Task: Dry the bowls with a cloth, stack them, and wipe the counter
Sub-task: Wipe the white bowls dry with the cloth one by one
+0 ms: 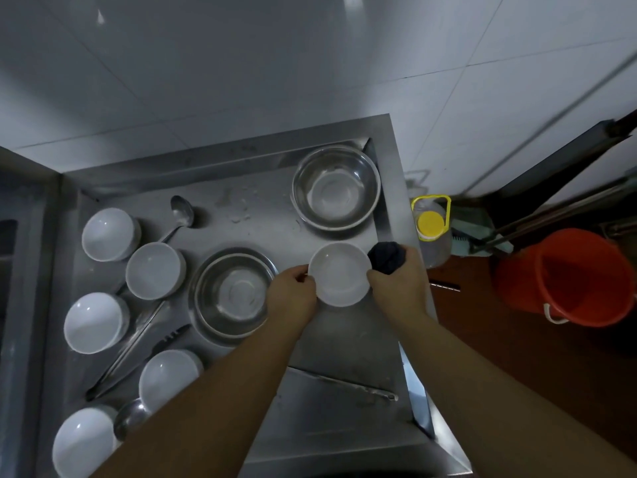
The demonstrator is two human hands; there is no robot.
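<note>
White bowls (339,274); dark navy cloth (386,258); silver-grey steel tabletop (344,343) and basins (336,188); orange-red bucket (565,276); yellow-capped bottle (431,220); white wall tiles (241,63); brown floor (517,357).

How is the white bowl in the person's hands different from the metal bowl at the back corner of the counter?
The white bowl is matte white and smaller; the metal bowl is shiny steel and wider. The white bowl is held at its rim by the left hand and the right hand, which also grips a dark cloth; the metal bowl sits untouched on the counter. Both are round and face upward, with nothing in them.
</note>
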